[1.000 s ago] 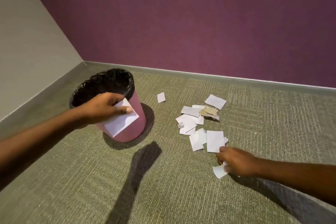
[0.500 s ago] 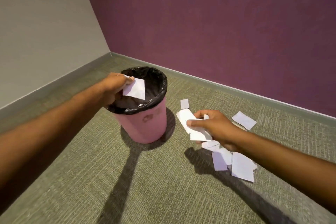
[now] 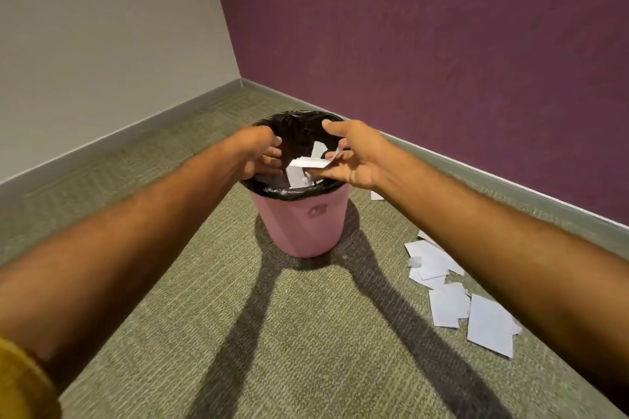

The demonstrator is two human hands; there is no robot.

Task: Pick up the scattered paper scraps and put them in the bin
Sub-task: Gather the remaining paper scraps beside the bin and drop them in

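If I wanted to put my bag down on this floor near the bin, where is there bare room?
Bare carpet lies left of the pink bin up to the grey wall, and in front of it, between the arms. Right of the bin, paper scraps crowd the floor; the left hand and right hand fill its mouth.

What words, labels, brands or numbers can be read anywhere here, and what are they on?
No text can be read.
On the pink bin: a small mark on its front, too blurred to read.
On the paper scraps on the carpet: no print shows.
On the scrap pinched by the right hand: no print shows.
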